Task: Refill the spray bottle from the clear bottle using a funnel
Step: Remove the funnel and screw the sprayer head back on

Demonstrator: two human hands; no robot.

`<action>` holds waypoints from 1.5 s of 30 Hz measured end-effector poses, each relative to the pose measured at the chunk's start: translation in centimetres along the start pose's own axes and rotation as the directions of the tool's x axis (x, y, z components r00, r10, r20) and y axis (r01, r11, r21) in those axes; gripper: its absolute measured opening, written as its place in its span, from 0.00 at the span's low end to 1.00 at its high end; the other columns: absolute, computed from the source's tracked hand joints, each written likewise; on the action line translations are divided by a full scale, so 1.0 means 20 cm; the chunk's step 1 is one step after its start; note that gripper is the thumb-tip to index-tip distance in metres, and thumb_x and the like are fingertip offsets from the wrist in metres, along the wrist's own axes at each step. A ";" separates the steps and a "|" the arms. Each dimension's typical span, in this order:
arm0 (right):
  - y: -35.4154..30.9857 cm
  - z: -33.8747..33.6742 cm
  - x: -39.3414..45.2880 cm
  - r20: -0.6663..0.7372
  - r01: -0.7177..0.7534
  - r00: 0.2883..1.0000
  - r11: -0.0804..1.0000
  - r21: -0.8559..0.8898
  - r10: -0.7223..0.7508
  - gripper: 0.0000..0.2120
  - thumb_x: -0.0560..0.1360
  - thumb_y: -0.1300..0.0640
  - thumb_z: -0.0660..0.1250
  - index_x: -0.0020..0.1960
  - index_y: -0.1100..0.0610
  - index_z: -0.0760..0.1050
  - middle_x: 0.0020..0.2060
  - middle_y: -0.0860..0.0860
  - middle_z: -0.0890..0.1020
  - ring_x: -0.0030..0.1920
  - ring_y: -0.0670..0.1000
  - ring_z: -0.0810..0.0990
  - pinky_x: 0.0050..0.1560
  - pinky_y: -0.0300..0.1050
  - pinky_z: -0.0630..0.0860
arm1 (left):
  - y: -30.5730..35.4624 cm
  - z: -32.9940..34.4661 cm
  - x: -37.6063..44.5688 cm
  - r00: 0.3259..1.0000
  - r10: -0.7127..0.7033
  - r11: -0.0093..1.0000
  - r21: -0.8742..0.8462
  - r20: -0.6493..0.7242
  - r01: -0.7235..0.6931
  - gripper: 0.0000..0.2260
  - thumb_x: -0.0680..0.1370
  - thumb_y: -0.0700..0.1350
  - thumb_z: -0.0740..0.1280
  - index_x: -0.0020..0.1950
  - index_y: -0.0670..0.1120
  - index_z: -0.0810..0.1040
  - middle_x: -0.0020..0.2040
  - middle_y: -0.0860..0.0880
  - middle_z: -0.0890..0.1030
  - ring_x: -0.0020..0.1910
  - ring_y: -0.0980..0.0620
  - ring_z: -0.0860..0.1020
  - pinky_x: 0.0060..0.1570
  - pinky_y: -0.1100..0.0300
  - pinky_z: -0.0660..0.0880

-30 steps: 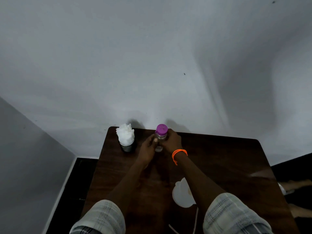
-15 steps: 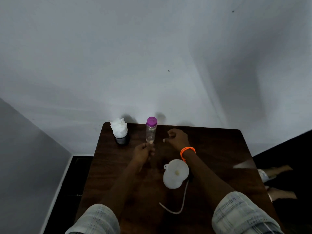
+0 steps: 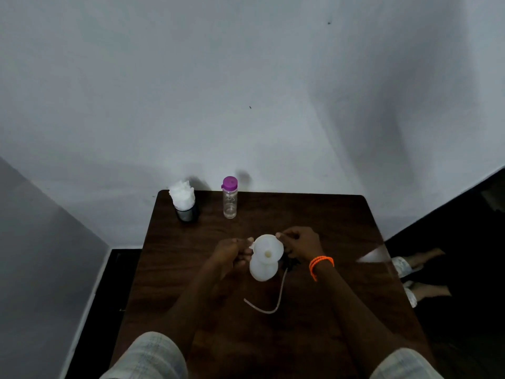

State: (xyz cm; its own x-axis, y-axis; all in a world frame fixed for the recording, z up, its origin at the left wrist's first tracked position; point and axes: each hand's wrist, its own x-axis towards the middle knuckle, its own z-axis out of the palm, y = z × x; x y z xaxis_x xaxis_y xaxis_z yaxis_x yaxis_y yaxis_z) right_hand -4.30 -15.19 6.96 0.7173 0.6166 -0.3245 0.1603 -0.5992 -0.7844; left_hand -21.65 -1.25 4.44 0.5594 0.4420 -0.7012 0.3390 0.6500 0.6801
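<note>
A white funnel (image 3: 267, 246) sits in the neck of the white spray bottle (image 3: 263, 271) at the middle of the dark wooden table (image 3: 341, 228). My left hand (image 3: 232, 255) pinches the funnel's left rim tab. My right hand (image 3: 299, 242), with an orange wristband, pinches the right rim. The black spray head (image 3: 291, 262) lies just right of the bottle, mostly hidden under my right hand, and its pale dip tube (image 3: 274, 306) curls toward me. The clear bottle (image 3: 230, 203) with its purple cap on stands upright at the back edge, apart from both hands.
A dark cup stuffed with white tissue (image 3: 184, 201) stands at the back left corner. The wall rises right behind the table. Another person's bare feet (image 3: 420, 269) rest on the floor to the right.
Both hands let go of the clear bottle at the back and drew toward me to the funnel. The clear bottle stays standing, capped.
</note>
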 end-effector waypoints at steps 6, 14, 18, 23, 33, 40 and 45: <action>0.05 -0.01 -0.07 0.013 -0.013 1.000 0.997 0.076 0.013 0.06 0.73 0.61 0.76 0.49 0.62 0.85 0.37 0.57 0.86 0.33 0.49 0.85 0.34 0.45 0.84 | 0.00 -0.02 -0.05 0.993 0.122 0.990 0.066 -0.003 -0.121 0.04 0.77 0.34 0.70 0.50 0.36 0.83 0.34 0.43 0.84 0.28 0.54 0.81 0.24 0.66 0.75; 0.06 0.07 -0.11 -0.039 -0.029 0.999 0.988 0.149 0.036 0.04 0.75 0.63 0.74 0.49 0.59 0.85 0.41 0.54 0.85 0.39 0.51 0.85 0.34 0.43 0.83 | -0.03 -0.01 -0.06 0.985 0.167 0.967 0.206 -0.052 -0.153 0.04 0.78 0.36 0.70 0.49 0.36 0.84 0.35 0.42 0.83 0.27 0.51 0.77 0.25 0.61 0.72; 0.05 0.07 -0.11 -0.080 -0.025 0.996 0.980 0.200 0.041 0.04 0.75 0.63 0.74 0.50 0.59 0.85 0.43 0.53 0.85 0.41 0.50 0.84 0.32 0.39 0.81 | 0.00 0.05 -0.08 0.980 0.188 0.970 0.165 -0.061 -0.176 0.05 0.79 0.35 0.68 0.51 0.34 0.82 0.36 0.42 0.83 0.27 0.52 0.78 0.25 0.62 0.73; 0.04 0.08 -0.13 -0.059 -0.092 0.992 0.971 0.219 0.108 0.05 0.75 0.64 0.74 0.51 0.60 0.85 0.43 0.55 0.84 0.39 0.50 0.84 0.32 0.42 0.82 | 0.00 0.05 -0.09 0.981 0.185 0.963 0.210 -0.050 -0.171 0.06 0.79 0.37 0.68 0.52 0.34 0.82 0.39 0.41 0.83 0.28 0.52 0.78 0.24 0.63 0.72; -0.08 -0.09 -0.09 0.028 -0.033 0.999 0.967 0.252 0.027 0.04 0.78 0.60 0.71 0.51 0.59 0.84 0.32 0.59 0.82 0.23 0.46 0.78 0.24 0.37 0.73 | 0.17 0.04 -0.12 0.989 0.114 0.989 0.083 0.093 -0.122 0.09 0.79 0.41 0.70 0.57 0.40 0.82 0.39 0.44 0.85 0.30 0.53 0.80 0.26 0.63 0.75; -0.13 -0.11 -0.03 0.076 -0.004 0.997 0.944 0.331 -0.022 0.05 0.76 0.66 0.71 0.52 0.61 0.82 0.40 0.60 0.84 0.36 0.53 0.83 0.34 0.44 0.82 | 0.25 0.04 -0.10 0.982 0.135 0.990 -0.067 0.129 -0.127 0.06 0.79 0.38 0.69 0.55 0.40 0.82 0.43 0.41 0.86 0.38 0.49 0.85 0.35 0.60 0.81; -0.09 -0.04 0.02 0.082 0.001 0.996 0.921 0.390 -0.036 0.12 0.72 0.73 0.71 0.46 0.58 0.83 0.42 0.55 0.86 0.44 0.55 0.85 0.45 0.50 0.84 | 0.26 0.02 -0.03 0.986 0.139 0.986 -0.110 0.095 -0.129 0.09 0.77 0.40 0.72 0.55 0.37 0.82 0.46 0.39 0.85 0.46 0.44 0.85 0.47 0.55 0.83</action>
State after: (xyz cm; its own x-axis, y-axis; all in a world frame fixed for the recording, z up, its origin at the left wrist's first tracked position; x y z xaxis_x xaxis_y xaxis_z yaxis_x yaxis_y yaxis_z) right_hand -3.76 -14.27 8.54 0.6529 0.6778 -0.3381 -0.1160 -0.3515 -0.9290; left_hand -20.00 1.66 8.51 0.6706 0.4673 -0.5761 0.1791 0.6516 0.7371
